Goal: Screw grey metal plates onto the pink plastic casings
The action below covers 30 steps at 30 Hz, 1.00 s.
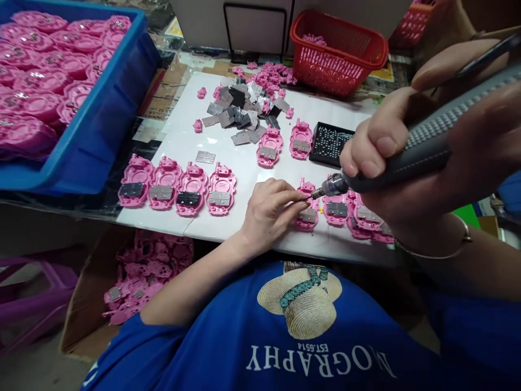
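A pink plastic casing [306, 216] fitted with a grey metal plate is set near the front edge of a white work surface [248, 174], between the two hands. Its left side is partly covered by the fingertips of the left hand [268, 209], whose thumb and forefinger are pinched together at the tip of a powered screwdriver [427, 144]; what is pinched there is too small to be made out, though it may be a screw. The screwdriver is gripped by the right hand [415, 203], with the fingers wrapped around its body, and is slanted down toward the casing from the right.

More casings [336, 209], some overlapped, are seen just to the right, partly hidden by the right hand. Well to the left, a row of four plated casings [191, 190] is laid out. Beyond the hands, two casings [268, 147] are placed beside a black tray [324, 161] filled with small screws. Farther back, loose metal plates [240, 118] are heaped near small pink parts [268, 76] and a red basket [325, 70]. At far left, a blue bin [89, 122] is filled with pink pieces.
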### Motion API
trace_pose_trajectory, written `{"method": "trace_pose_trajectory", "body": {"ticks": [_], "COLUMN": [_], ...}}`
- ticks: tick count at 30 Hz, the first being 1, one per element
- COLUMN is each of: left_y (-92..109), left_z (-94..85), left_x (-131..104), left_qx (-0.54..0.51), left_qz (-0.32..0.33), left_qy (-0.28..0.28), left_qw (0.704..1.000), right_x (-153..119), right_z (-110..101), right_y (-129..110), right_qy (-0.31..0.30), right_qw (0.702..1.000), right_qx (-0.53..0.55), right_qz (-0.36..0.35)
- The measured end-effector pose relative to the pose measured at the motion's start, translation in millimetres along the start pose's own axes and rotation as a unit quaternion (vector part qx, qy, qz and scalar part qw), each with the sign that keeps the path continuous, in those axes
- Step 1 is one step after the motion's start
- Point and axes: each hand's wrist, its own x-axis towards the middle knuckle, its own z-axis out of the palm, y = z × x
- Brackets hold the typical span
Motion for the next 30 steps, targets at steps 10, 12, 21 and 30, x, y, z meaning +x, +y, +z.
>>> {"method": "trace_pose_trajectory", "body": {"ticks": [10,12,21,30], "left_y": [0,3,18,17], "left_z": [-5.7,-4.1,14.1,15.0], "left_x": [1,-4,-14,-14], "left_qx": [0.008,0.064,0.283,0.284], "left_qz": [0.058,0.048,0.124,0.123], "left_qy": [-0.049,-0.039,-0.213,-0.211], "left_qw": [0.997,0.996,0.927,0.927], "right_x": [1,2,3,3], "right_z": [-3,-5,-16,-14], "right_y": [0,4,29,40], "right_qy": [-0.012,-0.008,0.058,0.018], "right_qw": [0.999,0.998,0.996,0.998], "right_qx": [0.051,0.049,-0.055,-0.037], "right_qz": [-0.013,-0.031,-0.049,-0.052]}}
